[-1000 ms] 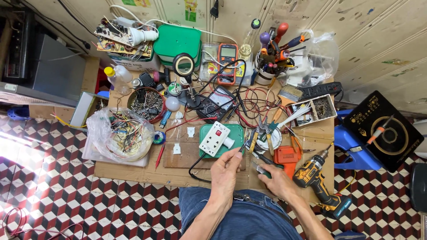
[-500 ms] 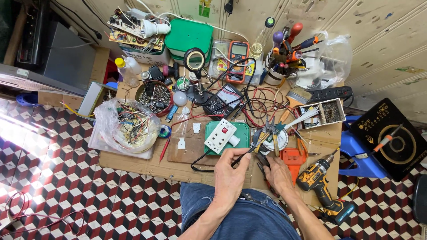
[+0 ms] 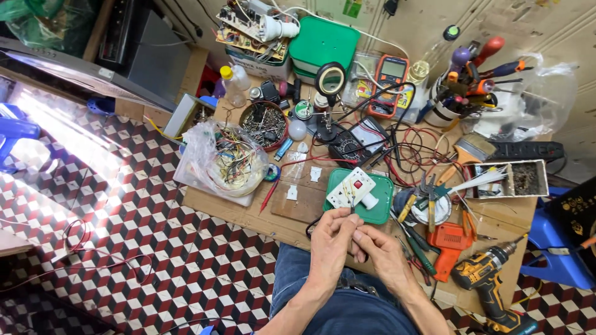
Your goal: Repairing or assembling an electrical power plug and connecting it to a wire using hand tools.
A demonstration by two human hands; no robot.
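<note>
Your left hand [image 3: 330, 239] and right hand [image 3: 380, 254] pinch a small part, hidden between your fingers, just below the white socket [image 3: 351, 189].

Both forearms are brought in from below and angled toward each other. The left hand [image 3: 331, 241] is raised in front of the body, its fingers [image 3: 340, 218] curled and pinched together at the tips. The right hand [image 3: 380, 250] is pressed against it, knuckles up, fingers folded inward. Both wrists are held slightly bent.
</note>
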